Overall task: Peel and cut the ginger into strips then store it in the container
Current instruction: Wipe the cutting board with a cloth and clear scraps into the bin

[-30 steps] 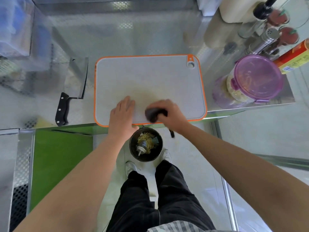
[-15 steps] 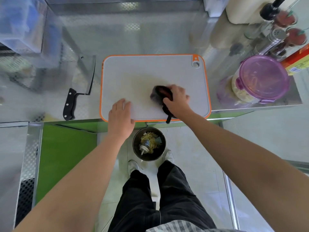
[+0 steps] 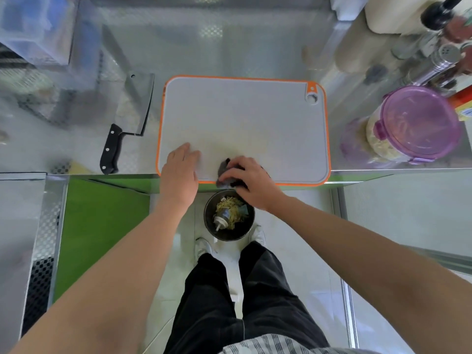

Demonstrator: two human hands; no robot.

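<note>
A grey cutting board [image 3: 242, 118] with an orange rim lies on the steel counter. My right hand [image 3: 251, 178] grips a dark cloth [image 3: 224, 167] at the board's near edge. My left hand [image 3: 180, 169] rests flat on the board's near left part, fingers straight. A clear container with a purple lid [image 3: 416, 123], holding pale ginger strips, stands right of the board. A cleaver [image 3: 127, 118] with a black handle lies left of the board. No loose ginger shows on the board.
A dark round bin [image 3: 229, 217] with peelings and scraps stands on the floor just below the counter edge, between my feet. Shakers and bottles [image 3: 439, 57] crowd the back right. A clear plastic box [image 3: 33, 24] sits at the back left.
My right hand has pulled the dark cloth from the middle of the board back to its near edge above the bin. My left hand stays pressed on the board.
</note>
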